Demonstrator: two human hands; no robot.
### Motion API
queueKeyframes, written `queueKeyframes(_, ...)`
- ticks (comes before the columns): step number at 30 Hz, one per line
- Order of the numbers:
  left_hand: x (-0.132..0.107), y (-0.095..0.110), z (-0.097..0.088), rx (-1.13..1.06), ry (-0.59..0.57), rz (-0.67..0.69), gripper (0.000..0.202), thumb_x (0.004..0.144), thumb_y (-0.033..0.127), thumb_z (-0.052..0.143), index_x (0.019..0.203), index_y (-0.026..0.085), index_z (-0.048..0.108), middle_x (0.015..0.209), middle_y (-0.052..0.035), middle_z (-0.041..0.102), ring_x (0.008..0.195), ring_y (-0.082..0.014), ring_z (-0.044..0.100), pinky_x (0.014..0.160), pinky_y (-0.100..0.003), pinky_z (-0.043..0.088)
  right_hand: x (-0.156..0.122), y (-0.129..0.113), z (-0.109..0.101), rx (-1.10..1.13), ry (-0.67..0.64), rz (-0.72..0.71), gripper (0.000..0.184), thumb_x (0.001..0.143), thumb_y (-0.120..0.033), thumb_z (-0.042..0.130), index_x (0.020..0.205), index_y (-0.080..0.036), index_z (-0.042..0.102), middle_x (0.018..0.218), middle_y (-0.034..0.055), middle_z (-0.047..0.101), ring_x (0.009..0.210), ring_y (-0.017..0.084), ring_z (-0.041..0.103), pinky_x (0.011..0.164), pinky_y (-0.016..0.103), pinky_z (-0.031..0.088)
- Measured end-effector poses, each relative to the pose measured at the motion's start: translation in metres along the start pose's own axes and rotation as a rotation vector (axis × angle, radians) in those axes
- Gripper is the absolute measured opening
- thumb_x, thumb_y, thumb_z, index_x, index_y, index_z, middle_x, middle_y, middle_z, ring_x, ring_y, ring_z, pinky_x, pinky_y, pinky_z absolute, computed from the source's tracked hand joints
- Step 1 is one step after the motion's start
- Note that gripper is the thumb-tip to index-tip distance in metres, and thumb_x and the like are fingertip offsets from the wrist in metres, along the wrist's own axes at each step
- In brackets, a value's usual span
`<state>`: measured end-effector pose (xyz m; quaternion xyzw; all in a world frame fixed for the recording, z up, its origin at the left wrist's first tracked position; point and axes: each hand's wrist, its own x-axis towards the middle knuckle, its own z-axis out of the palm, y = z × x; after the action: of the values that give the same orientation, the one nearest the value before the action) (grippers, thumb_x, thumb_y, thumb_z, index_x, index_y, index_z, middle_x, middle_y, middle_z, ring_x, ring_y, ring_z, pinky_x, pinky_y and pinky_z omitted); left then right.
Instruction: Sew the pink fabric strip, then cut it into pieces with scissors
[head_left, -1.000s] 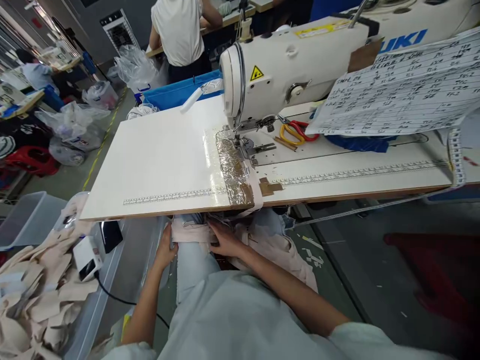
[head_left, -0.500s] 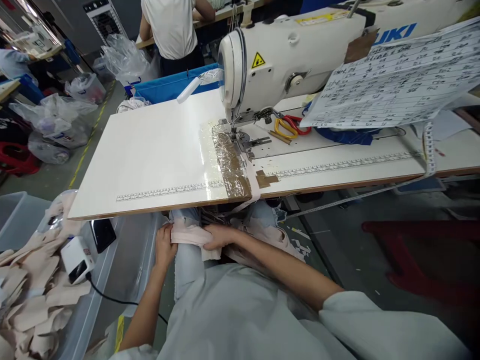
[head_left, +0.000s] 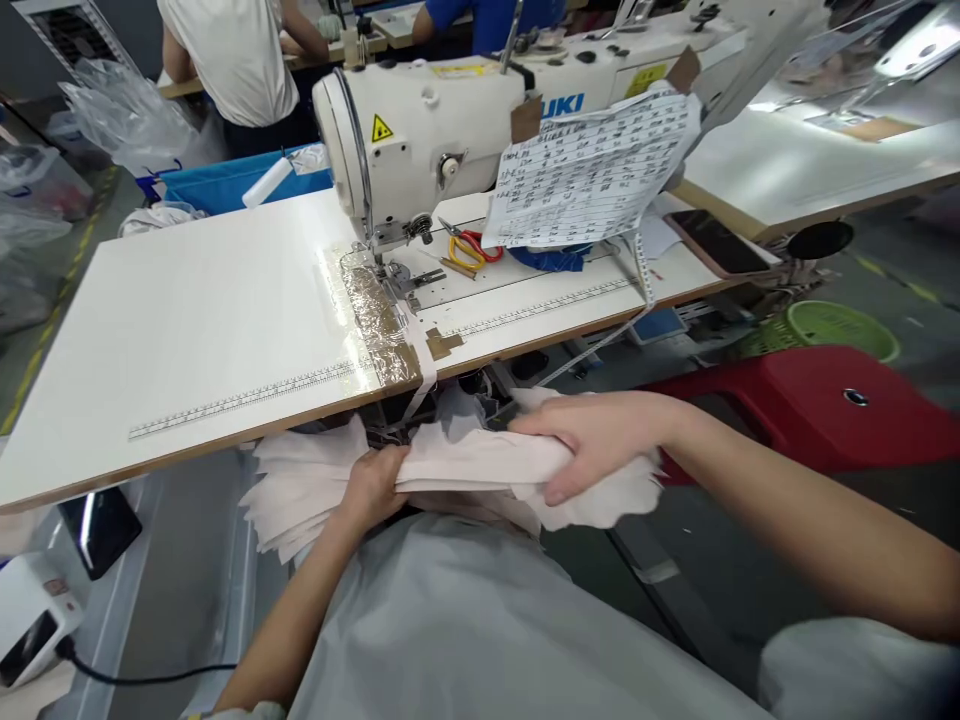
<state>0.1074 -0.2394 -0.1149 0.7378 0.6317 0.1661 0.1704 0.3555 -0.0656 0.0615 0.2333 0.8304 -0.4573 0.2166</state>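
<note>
A stack of pale pink fabric pieces [head_left: 465,462] lies across my lap, just below the front edge of the white sewing table [head_left: 187,310]. My left hand [head_left: 373,485] grips the stack near its middle-left, fingers curled round it. My right hand [head_left: 592,440] is closed over the stack's right end, thumb underneath. More pink pieces [head_left: 300,490] fan out to the left of my left hand. The white sewing machine [head_left: 420,140] stands at the back of the table, its needle area above a foil-taped patch [head_left: 379,325].
Scissors [head_left: 469,245] with yellow and red handles lie by the machine, under a hanging printed sheet [head_left: 592,170]. A red stool [head_left: 817,405] and green basket [head_left: 844,330] sit at right. A phone [head_left: 97,515] and white device [head_left: 30,615] lie at lower left. Other people work behind.
My view has swung right. Both hands have lifted the pink stack up and rightward from under the table edge, and my right hand has moved out to its right end.
</note>
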Motion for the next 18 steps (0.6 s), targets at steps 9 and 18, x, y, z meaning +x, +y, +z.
queueKeyframes(9,0.001,0.016,0.063,0.092,-0.322,0.106,0.080,0.073,0.031,0.070,0.141,0.016,0.032,0.134,-0.0198,0.048,0.122,-0.0338,0.047,0.101,-0.048,0.037,0.021,0.121,0.121,0.120,0.160,0.144,0.033,0.058,-0.042,0.076,0.080,-0.020,0.066,0.079,0.0038,0.064,0.073,0.024,0.061,0.063,0.029,0.047)
queueKeyframes(18,0.044,0.036,0.073,0.160,-0.324,0.062,0.075,0.069,0.023,0.067,0.138,0.014,0.037,0.138,-0.0169,0.046,0.127,-0.0323,0.040,0.107,-0.049,0.030,0.111,0.132,0.110,0.165,0.509,0.178,0.035,0.094,-0.035,0.037,0.112,-0.015,0.060,0.116,0.0118,0.062,0.108,0.023,0.056,0.093,0.033,0.043)
